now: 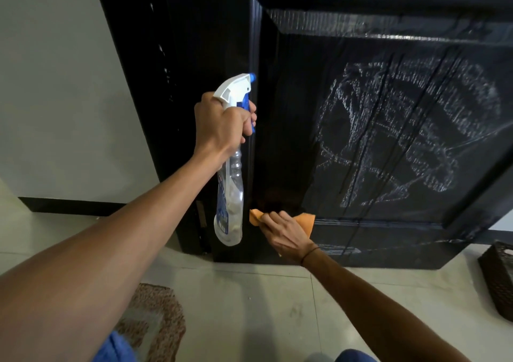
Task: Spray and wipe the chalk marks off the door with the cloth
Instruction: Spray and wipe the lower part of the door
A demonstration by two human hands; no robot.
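A black panelled door (288,117) fills the upper right of the head view. White chalk marks (410,134) cover its recessed panel, with dark wet streaks running down through them. My left hand (222,128) grips a clear spray bottle (230,211) by the neck, fingers on the blue trigger, its white nozzle pointing at the door. My right hand (286,234) presses an orange cloth (305,220) flat against the lower left corner of the panel, below and left of the chalk. Most of the cloth is hidden under the hand.
Pale floor tiles (249,306) lie below the door. A brown woven mat (155,320) lies at the lower left. A dark wicker basket (497,275) stands on the floor at the right edge. A white wall (55,97) with black skirting is on the left.
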